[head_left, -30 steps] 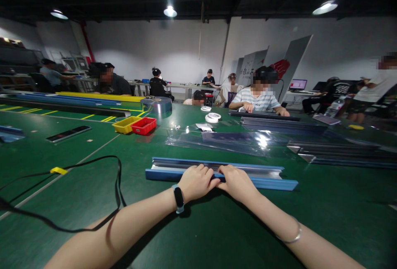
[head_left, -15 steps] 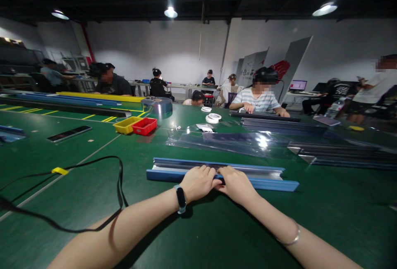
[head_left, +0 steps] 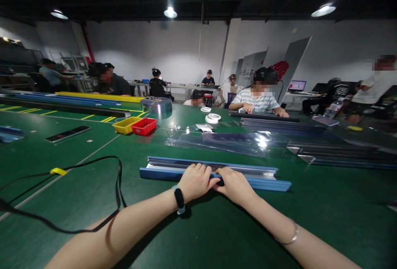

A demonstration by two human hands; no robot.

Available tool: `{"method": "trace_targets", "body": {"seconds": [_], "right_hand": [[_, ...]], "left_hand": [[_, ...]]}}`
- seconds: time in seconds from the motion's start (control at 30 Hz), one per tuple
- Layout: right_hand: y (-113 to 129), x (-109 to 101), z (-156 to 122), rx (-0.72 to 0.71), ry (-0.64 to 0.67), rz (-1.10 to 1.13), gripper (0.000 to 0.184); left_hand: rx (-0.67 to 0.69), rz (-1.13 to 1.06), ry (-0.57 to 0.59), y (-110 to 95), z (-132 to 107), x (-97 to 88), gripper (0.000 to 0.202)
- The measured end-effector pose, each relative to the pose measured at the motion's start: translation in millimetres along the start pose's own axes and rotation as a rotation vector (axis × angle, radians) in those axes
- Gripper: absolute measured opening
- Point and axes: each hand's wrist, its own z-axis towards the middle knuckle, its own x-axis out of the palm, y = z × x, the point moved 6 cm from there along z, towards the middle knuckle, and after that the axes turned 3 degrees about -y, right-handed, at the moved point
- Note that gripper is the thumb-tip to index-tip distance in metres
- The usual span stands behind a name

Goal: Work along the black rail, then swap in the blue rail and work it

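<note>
A long blue channel profile point(head_left: 269, 184) with a pale inside lies across the green table in front of me. My left hand point(head_left: 194, 181) is closed over its near wall, a little left of the middle, with the fingers curled over the top edge. Close beside it, my right hand point(head_left: 235, 184) grips the same wall, its fingers bent into the channel. The two thumbs nearly meet on the near side. What the fingertips touch inside the channel is hidden.
Beyond the profile lie clear plastic strips point(head_left: 223, 143) and dark profiles point(head_left: 341, 153). Yellow point(head_left: 126, 125) and red bins point(head_left: 144, 126), a phone point(head_left: 68, 134) and white tape rolls point(head_left: 213, 118) are on the table point(head_left: 198, 236). A black strap point(head_left: 119, 186) loops at left. Across, a co-worker point(head_left: 260, 95) handles a dark profile.
The blue profile has slid slightly to the left. Both hands keep their grip on it, the left one shifting a little left.
</note>
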Motion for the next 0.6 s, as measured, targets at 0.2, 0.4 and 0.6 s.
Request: {"method": "trace_targets", "body": {"seconds": [0.2,0.4,0.6], "right_hand": [[-3.0,-2.9,1.6,0.031,-0.004,-0.039,0.026],[-4.1,-3.1,1.3,0.049,0.017,-0.071,0.027],[-1.1,-2.3,3.8,0.027,0.024,-0.071,0.024]], "left_hand": [[-0.014,0.002,-0.002,1.9,-2.1,7.3,0.041],[-0.056,-0.011,0.008,3.8,-1.9,10.3,0.046],[-0.057,-0.002,0.010,4.2,-1.3,10.7,0.046]]}}
